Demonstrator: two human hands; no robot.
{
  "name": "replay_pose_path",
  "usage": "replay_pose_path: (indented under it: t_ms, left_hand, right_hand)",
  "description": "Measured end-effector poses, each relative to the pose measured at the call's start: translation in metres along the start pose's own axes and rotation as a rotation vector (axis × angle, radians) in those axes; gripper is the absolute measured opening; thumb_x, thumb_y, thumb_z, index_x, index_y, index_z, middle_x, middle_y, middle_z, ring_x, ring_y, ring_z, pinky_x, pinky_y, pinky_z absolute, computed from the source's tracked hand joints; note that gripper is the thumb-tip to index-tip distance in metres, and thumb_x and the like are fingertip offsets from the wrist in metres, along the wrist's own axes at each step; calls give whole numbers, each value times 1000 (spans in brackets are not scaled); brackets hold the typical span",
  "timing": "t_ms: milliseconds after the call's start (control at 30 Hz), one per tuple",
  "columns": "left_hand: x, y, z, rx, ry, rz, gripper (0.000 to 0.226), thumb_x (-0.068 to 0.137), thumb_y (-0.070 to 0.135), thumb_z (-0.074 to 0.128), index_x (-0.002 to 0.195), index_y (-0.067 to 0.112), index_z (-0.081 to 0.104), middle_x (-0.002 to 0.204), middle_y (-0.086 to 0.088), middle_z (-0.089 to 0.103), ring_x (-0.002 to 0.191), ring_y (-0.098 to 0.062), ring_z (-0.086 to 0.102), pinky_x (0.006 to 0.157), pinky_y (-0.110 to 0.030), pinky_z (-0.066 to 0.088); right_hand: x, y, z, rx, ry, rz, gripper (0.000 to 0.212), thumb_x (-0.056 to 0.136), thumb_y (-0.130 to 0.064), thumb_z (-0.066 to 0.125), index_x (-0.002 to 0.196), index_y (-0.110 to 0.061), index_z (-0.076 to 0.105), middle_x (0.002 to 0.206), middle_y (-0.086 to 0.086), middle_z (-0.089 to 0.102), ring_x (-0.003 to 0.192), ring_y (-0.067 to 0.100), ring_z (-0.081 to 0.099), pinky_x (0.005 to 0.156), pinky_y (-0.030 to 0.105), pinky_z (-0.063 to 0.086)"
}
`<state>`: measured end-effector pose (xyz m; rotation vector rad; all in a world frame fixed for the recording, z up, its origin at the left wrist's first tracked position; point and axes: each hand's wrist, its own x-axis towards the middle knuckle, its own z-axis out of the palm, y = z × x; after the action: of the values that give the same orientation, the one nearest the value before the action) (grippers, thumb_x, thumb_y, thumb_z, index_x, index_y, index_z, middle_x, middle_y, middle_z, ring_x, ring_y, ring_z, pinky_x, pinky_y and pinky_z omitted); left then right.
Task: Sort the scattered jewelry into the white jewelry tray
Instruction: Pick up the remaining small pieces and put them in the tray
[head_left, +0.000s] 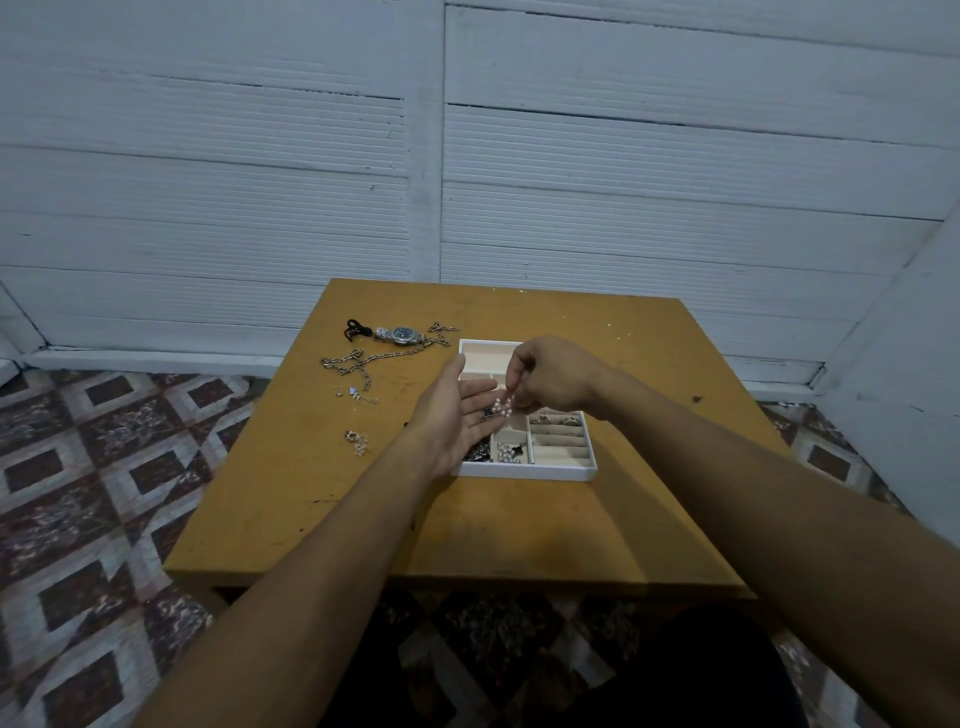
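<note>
- Two hands work above the white jewelry tray (524, 473), which sits near the middle of the table (467, 530), slightly toward its right edge.
- We see the left hand (457, 410) flat and palm up with its fingers straight. It grips nothing and acts as a catch under the pearls.
- The right hand (550, 379) pinches the top of a pearl piece (503, 406) with its fingertips. The piece dangles onto the left palm, over the tray's middle compartments.
- A dark bit (488, 413) lies on the left palm beside the pearls. We cannot tell whether it is joined to them.
- Loose toward the table's far left corner are the watch (402, 334), the chain (363, 361) and a black loop (356, 328). Nearer the left edge are small sparkly bits (358, 396) and a beaded cluster (357, 442).
- Risk: we judge the pinch thin. If it slips, the pearls could roll off the open palm into the wrong compartment or out onto the table.
- Risk: if the left palm tips early, the dark bit falls wherever it happens to be.
- Risk: the tray's near left compartments already hold pearls and dark pieces, so a careless drop there could tangle them.
- Risk: the left forearm passes near the beaded cluster, and a sideways sweep could push the cluster toward the table's left edge.
</note>
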<state>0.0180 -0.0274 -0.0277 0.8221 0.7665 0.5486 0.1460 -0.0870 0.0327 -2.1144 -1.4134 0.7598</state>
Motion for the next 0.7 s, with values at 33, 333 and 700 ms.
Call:
replay_pose_path:
  t_ms: [33, 333, 700]
  left_hand:
    - [-1, 1, 0, -2, -4, -3, 60, 101, 48, 35, 125, -4, 52, 117, -21, 63, 106, -30, 64, 94, -40, 52]
    - [-1, 3, -5, -110, -69, -96, 70, 99, 54, 34, 133, -6, 47, 122, -24, 62, 109, -33, 64, 95, -42, 51]
    - [-4, 8, -9, -139, -88, -126, 69, 100, 52, 34, 133, -7, 46, 127, -27, 58, 105, -34, 65, 83, -41, 56]
  right_hand:
    - [1, 1, 1, 0, 16, -1, 23, 78, 12, 63, 73, -10, 60, 73, 8, 64, 82, 32, 69, 82, 45, 58]
    - [7, -4, 8, -2, 86, -30, 20, 75, 8, 67, 79, -12, 65, 69, 3, 65, 66, 19, 65, 77, 42, 59]
    - [4, 0, 4, 5, 94, -41, 17, 76, 4, 71, 77, -12, 66, 69, 0, 64, 66, 15, 60, 70, 36, 54]
